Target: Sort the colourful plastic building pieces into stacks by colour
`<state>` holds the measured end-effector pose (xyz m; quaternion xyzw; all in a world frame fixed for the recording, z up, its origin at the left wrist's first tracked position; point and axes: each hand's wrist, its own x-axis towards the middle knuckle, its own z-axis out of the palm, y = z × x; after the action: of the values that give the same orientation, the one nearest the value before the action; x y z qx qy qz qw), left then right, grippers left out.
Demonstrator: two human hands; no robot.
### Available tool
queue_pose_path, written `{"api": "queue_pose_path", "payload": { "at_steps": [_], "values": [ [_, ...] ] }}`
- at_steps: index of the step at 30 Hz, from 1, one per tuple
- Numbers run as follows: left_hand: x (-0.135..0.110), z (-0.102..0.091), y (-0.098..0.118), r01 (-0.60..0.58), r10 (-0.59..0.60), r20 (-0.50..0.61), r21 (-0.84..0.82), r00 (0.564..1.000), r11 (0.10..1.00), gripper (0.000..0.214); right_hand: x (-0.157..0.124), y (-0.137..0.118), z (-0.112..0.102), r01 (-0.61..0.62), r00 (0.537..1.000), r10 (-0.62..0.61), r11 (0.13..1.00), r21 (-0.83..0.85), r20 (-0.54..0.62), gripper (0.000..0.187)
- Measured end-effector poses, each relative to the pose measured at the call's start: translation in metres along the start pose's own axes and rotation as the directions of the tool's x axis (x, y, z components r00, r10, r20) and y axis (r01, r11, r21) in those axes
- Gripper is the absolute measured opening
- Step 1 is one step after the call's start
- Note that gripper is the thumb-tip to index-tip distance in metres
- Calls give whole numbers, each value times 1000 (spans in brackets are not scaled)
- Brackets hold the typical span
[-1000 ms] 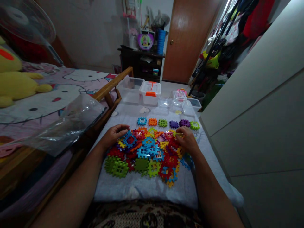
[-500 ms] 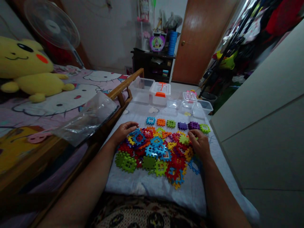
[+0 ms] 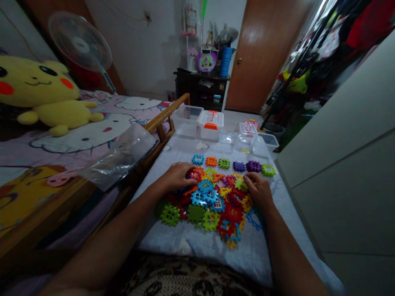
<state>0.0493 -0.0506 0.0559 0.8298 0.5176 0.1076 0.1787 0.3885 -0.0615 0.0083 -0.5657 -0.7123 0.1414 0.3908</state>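
Observation:
A heap of colourful interlocking plastic tiles (image 3: 212, 201) lies on a pale cloth (image 3: 197, 242) in front of me. Beyond the heap, single tiles form a row: blue (image 3: 198, 159), orange (image 3: 211, 161), green (image 3: 224, 163), two purple (image 3: 246, 166) and light green (image 3: 268, 169). My left hand (image 3: 177, 176) rests palm-down on the heap's far left corner, fingers curled over a red tile (image 3: 195, 175). My right hand (image 3: 257, 189) sits on the heap's right edge, fingers bent inward beside a green tile (image 3: 239, 183). What either hand grips is hidden.
Clear plastic boxes (image 3: 188, 119), one with an orange latch (image 3: 211, 123), stand beyond the row. A bed with a wooden rail (image 3: 160, 119), a clear bag (image 3: 123, 156) and a yellow plush toy (image 3: 46, 94) is on the left. A white cabinet wall (image 3: 339, 144) runs along the right.
My left hand has slid right from the heap's left edge onto the tiles. My right hand has moved slightly toward the middle. The camera has turned a little left.

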Motion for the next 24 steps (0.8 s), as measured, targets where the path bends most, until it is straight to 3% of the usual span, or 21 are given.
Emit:
{"api": "queue_pose_path", "payload": {
  "at_steps": [4, 8, 16, 24],
  "values": [
    [2, 2, 2, -7, 6, -17, -54, 1000, 999, 49, 1, 0, -2, -1, 1000, 1, 1000, -4, -9, 26],
    [-4, -1, 3, -17, -7, -129, -180, 992, 983, 44, 1, -2, -7, -17, 999, 17, 1000, 6, -46, 26],
    [-18, -10, -12, 103, -197, -265, -329, 944, 939, 48, 1, 2, -8, -16, 997, 15, 1000, -9, -70, 26],
    [-27, -2, -9, -11, -20, -160, -190, 987, 982, 45, 0, 5, -3, -12, 999, 11, 999, -49, -38, 25]
  ]
}}
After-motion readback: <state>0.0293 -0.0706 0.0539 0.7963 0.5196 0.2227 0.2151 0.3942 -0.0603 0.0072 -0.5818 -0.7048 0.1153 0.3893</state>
